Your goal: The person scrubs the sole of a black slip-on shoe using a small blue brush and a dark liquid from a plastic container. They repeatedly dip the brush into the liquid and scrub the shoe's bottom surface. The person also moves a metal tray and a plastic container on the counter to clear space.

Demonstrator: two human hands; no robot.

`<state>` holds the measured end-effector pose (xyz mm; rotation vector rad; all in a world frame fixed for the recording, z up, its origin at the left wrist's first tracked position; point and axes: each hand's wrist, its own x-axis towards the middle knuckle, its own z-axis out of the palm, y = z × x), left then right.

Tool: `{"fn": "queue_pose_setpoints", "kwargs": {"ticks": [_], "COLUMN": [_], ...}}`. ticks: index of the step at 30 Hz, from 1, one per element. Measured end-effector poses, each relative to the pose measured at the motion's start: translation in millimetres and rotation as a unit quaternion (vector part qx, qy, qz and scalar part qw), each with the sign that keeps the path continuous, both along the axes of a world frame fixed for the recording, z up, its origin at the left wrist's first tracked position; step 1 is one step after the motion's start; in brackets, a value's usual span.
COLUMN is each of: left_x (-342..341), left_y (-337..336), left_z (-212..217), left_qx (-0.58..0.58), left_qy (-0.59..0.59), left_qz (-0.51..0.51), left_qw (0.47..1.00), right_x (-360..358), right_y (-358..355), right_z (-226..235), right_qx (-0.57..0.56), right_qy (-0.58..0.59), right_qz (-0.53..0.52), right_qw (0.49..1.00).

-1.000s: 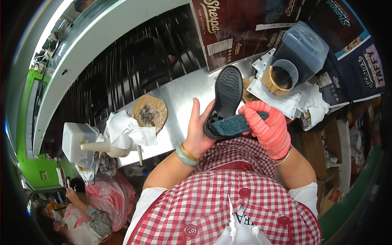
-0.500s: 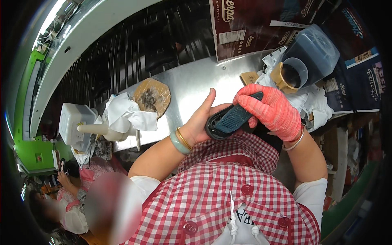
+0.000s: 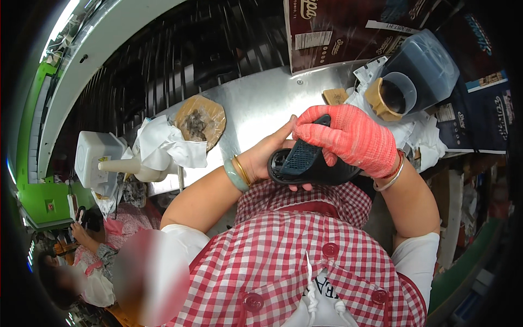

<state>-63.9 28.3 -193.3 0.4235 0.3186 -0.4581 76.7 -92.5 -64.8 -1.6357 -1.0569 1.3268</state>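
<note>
Head view: left grip [image 3: 262,158] clasps sole [image 3: 326,175], now turned sideways; right grip [image 3: 350,136] pinches insert [image 3: 301,157].

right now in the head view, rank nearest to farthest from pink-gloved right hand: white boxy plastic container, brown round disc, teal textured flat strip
1. Teal strip, in the right hand's grip
2. Brown disc, to the left
3. White container, far left

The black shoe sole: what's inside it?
Inside the black shoe sole, a hollow shows at its left end. A dark blue textured strip, held by the right hand, covers part of it. What lies beneath strip and hand cannot be seen.
</note>
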Motion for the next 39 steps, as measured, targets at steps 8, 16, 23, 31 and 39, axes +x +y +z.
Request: {"fn": "queue_pose_setpoints", "kwargs": {"ticks": [8, 16, 23, 31, 39], "left_x": [3, -4, -12, -13, -33], "left_y": [10, 17, 21, 35, 25], "left_z": [-3, 11, 12, 39, 9], "left_qx": [0.079, 0.087, 0.085, 0.136, -0.023], "left_qy": [-0.025, 0.025, 0.010, 0.017, -0.045], "left_qz": [-0.056, -0.087, -0.066, 0.205, 0.361], "left_qw": [0.995, 0.992, 0.994, 0.969, 0.931], "right_x": [5, 17, 21, 50, 101], "right_y": [0, -19, -48, -89, -98], "right_z": [-8, -23, -36, -13, -15], "right_qx": [-0.014, -0.026, 0.003, 0.164, 0.190], "right_qy": [0.001, 0.036, 0.081, 0.068, -0.121], "right_qz": [0.009, -0.007, -0.016, -0.219, -0.456], "right_qw": [1.000, 0.999, 0.997, 0.959, 0.861]}}
